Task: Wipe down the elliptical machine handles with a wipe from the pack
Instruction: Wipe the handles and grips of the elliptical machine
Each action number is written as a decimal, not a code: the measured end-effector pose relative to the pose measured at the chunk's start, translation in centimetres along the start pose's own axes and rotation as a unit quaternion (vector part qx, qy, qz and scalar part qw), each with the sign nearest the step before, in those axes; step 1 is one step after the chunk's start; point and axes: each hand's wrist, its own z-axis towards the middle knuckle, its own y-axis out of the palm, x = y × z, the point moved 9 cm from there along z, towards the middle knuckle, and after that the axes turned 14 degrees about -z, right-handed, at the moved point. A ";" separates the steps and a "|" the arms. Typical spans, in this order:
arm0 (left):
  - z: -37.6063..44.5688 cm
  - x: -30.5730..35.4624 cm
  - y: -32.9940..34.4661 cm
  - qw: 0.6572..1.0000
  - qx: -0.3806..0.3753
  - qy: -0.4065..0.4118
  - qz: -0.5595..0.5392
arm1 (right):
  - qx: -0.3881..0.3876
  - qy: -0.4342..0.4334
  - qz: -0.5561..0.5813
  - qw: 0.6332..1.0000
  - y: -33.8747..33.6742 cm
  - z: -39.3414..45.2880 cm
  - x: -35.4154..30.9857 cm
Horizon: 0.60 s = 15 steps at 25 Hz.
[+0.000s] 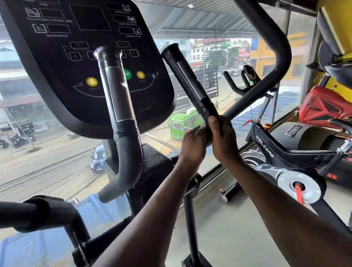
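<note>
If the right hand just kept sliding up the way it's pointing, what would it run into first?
The right hand grips the base of the right handle. Going up along it, it would probably first reach the shiny sensor strip, then the flared end cap.

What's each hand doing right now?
Left hand: at the base of the right inner handle, a whitish wipe at its fingertips; grip unclear.
Right hand: grips that handle.
</note>
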 end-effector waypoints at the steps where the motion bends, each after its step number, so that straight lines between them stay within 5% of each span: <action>1: -0.6 0.8 0.3 0.999 -0.004 -0.008 -0.038 | -0.013 0.014 -0.001 1.000 0.1 -0.1 0.2; 4: -1.1 1.9 -0.1 0.992 0.029 -0.045 -0.117 | 0.050 0.021 -0.006 0.998 -1.8 -0.7 -0.9; 7: -1.1 2.0 0.2 0.971 0.039 -0.088 -0.221 | 0.164 -0.134 -0.077 0.974 -4.4 -2.6 -5.4; 10: -0.6 2.4 0.6 0.935 -0.009 -0.131 -0.328 | 0.088 -0.307 -0.188 0.929 -2.5 -3.6 -9.1; 15: -0.2 4.3 0.3 0.929 -0.028 -0.134 -0.344 | 0.029 -0.410 -0.240 0.879 -2.1 -1.5 -10.7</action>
